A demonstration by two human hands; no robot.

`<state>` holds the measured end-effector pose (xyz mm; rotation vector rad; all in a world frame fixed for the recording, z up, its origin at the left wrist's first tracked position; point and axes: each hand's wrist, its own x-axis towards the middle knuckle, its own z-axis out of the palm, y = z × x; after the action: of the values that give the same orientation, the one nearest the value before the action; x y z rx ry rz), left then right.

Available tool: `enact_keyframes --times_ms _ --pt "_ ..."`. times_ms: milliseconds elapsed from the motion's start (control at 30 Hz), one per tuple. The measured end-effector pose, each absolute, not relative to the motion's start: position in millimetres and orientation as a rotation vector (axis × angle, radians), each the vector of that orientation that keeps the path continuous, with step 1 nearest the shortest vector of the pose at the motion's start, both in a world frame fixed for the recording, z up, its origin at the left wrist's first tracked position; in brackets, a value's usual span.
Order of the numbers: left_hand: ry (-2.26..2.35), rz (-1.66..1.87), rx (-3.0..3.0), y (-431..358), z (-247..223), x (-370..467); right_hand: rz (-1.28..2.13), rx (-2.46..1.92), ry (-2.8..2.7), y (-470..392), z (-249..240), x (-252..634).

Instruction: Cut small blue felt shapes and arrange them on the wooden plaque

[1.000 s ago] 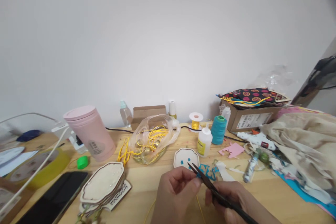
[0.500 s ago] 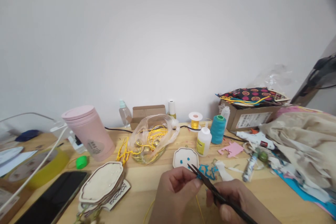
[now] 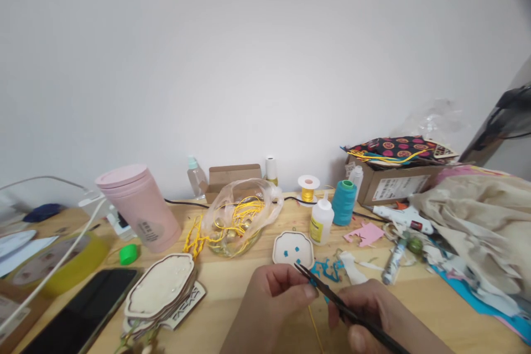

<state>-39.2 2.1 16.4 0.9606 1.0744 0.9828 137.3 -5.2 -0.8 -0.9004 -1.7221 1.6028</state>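
My left hand (image 3: pixel 276 301) is closed, thumb against fingertips, on a small blue piece (image 3: pixel 312 282) that is mostly hidden. My right hand (image 3: pixel 369 310) grips black tweezers (image 3: pixel 332 297), whose slightly parted tips reach over my left fingertips. Just beyond lies a white scalloped plaque (image 3: pixel 282 240) with a dark rim, carrying 3 small blue bits; the tips overlap its near edge. Cut blue scraps (image 3: pixel 329 269) lie right of the plaque. A yellow cord (image 3: pixel 315 326) runs down below my hands.
A glue bottle (image 3: pixel 321 222) and a teal thread cone (image 3: pixel 344 203) stand behind the plaque. Left are stacked plaques (image 3: pixel 160 287), a phone (image 3: pixel 81 315), a pink tumbler (image 3: pixel 141 210) and a plastic bag (image 3: pixel 211 215) of yellow cord. Right are a glue gun (image 3: pixel 404 217) and beige cloth (image 3: pixel 477 221).
A third blue bit now shows on the plaque near the tweezer tips, where the tweezers crossed before. My left hand has shifted slightly left. Both hands keep their grips.
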Motion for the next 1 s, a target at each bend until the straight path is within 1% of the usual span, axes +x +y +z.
enact_keyframes --times_ms 233,467,767,1000 --pt "1.064 0.951 0.944 5.5 19.6 -37.8 1.665 -0.92 -1.734 -4.0 1.4 138.9" --pt "0.997 0.914 0.939 3.8 18.1 -38.9 1.559 -0.924 -1.791 -1.9 -5.9 140.4" --pt "1.047 0.906 0.93 3.6 13.4 -40.1 1.586 -0.955 -1.81 -3.1 6.6 139.7" --pt "1.035 0.931 0.9 3.9 12.6 -39.2 1.576 -0.943 -1.789 -2.3 -3.3 141.3"
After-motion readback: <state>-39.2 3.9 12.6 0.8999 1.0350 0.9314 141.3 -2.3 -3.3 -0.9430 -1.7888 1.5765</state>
